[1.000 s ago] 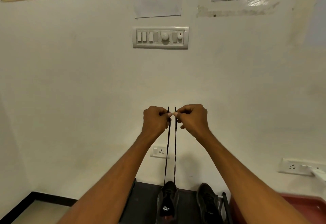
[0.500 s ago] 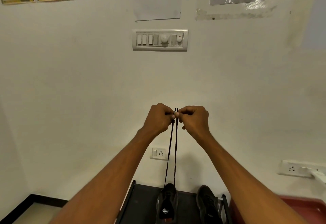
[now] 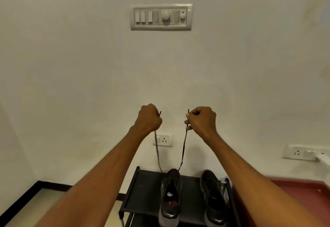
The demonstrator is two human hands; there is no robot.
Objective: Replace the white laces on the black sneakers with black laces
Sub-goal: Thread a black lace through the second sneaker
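Observation:
Two black sneakers stand side by side on a black rack, toes toward the wall. A black lace rises from the toe end of the left sneaker in two strands. My left hand pinches one lace end high above the shoe, its tip sticking up past my fingers. My right hand pinches the other end at the same height. The two hands are held apart, so the strands spread into a V. The right sneaker stands untouched. No white lace is in view.
A white wall is close behind the rack, with a switch panel high up and a socket behind the strands. Another socket strip is at right. A red surface adjoins the rack on the right.
My hands were together with the lace ends side by side; they have moved apart, spreading the strands. The view has tilted down slightly.

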